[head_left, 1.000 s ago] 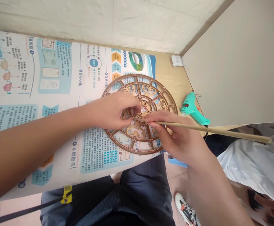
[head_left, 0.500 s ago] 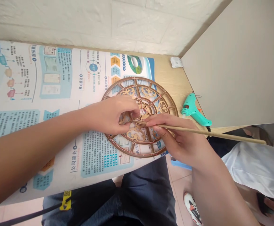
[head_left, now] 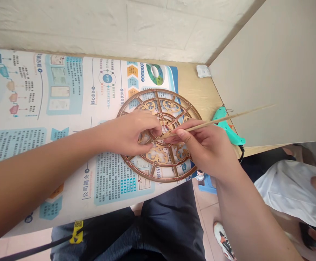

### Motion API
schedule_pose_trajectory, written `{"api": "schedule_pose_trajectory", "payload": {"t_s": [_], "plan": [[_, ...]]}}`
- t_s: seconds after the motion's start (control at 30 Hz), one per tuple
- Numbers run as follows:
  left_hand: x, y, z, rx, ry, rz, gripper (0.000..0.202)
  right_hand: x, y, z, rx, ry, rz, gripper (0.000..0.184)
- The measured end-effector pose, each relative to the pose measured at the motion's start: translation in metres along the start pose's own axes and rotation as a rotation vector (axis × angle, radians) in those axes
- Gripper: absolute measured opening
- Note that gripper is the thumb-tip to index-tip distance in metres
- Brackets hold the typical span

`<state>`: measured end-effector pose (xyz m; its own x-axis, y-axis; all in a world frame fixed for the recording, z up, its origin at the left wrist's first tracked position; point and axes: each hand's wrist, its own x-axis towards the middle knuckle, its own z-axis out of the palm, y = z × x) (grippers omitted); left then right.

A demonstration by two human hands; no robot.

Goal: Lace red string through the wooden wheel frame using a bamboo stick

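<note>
A round brown openwork wheel (head_left: 159, 154) with spokes and scrolled inserts lies flat on a printed sheet. My left hand (head_left: 136, 132) rests over its left side, thumb and curled fingers on the inner ring, with a gap between thumb and forefinger. In my right hand (head_left: 203, 141) a thin wooden stick (head_left: 241, 114) is pinched like a pen near its lower end. Its tip meets the wheel beside the hub, between my two hands; the far end points up to the right. My right hand covers part of the wheel's right side.
A teal glue gun (head_left: 235, 137) with a black cord lies at the table's right edge, partly behind the stick. The printed sheet (head_left: 65, 145) covers much of the table. A wall (head_left: 92, 29) and a grey panel (head_left: 277, 72) bound it. Another person's white garment (head_left: 285, 195) shows at right.
The stick's far end has swung upward, from sloping down right to pointing up right. My right hand has turned and lifted with it. My left hand and the wheel stay nearly still.
</note>
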<state>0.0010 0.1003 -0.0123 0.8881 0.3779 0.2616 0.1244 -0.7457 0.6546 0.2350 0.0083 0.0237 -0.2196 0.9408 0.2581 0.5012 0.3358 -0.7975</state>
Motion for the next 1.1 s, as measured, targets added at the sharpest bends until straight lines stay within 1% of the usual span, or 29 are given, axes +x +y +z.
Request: {"api": "schedule_pose_trajectory", "payload": {"t_s": [0.1, 0.2, 0.3, 0.4, 0.47, 0.6, 0.67, 0.77, 0.87, 0.9, 0.97, 1.03, 1.07, 1.1], "plan": [[0.0, -0.001, 0.001, -0.002, 0.009, 0.001, 0.018, 0.001, 0.005, 0.003, 0.078, 0.032, 0.069, 0.029], [0.001, -0.001, 0.001, -0.007, 0.01, 0.005, 0.018, 0.0, 0.011, 0.006, 0.177, 0.043, 0.136, 0.037], [0.002, 0.0, 0.001, 0.018, 0.003, -0.015, 0.019, 0.002, 0.016, 0.008, 0.322, 0.03, 0.198, 0.041], [0.002, 0.0, 0.002, 0.041, 0.001, -0.029, 0.02, 0.007, 0.018, 0.007, 0.438, -0.009, 0.304, 0.045], [0.003, 0.0, 0.002, 0.042, 0.008, -0.015, 0.02, 0.011, 0.019, 0.005, 0.454, -0.044, 0.355, 0.048], [0.003, 0.0, 0.003, 0.046, 0.027, 0.007, 0.021, 0.023, 0.021, 0.002, 0.462, -0.135, 0.398, 0.051], [0.003, 0.0, 0.003, 0.053, 0.034, 0.01, 0.02, 0.029, 0.025, 0.002, 0.472, -0.16, 0.426, 0.052], [0.003, 0.0, 0.003, 0.049, 0.046, 0.006, 0.02, 0.038, 0.03, 0.003, 0.48, -0.185, 0.465, 0.049], [0.003, 0.0, 0.004, 0.038, 0.061, -0.006, 0.021, 0.042, 0.027, 0.004, 0.467, -0.199, 0.48, 0.044], [0.002, -0.001, 0.004, 0.038, 0.069, -0.007, 0.023, 0.04, 0.024, 0.005, 0.446, -0.185, 0.454, 0.041], [0.002, -0.001, 0.005, 0.042, 0.084, -0.008, 0.025, 0.03, 0.013, 0.007, 0.318, -0.1, 0.315, 0.035], [0.001, -0.002, 0.007, 0.043, 0.094, -0.016, 0.028, 0.013, 0.001, 0.01, 0.06, 0.035, 0.071, 0.028], [0.001, -0.002, 0.007, 0.04, 0.094, -0.025, 0.03, 0.004, -0.004, 0.012, -0.103, 0.062, -0.056, 0.027], [0.001, -0.002, 0.008, 0.034, 0.094, -0.036, 0.031, -0.006, -0.008, 0.013, -0.21, 0.067, -0.161, 0.024]]}}
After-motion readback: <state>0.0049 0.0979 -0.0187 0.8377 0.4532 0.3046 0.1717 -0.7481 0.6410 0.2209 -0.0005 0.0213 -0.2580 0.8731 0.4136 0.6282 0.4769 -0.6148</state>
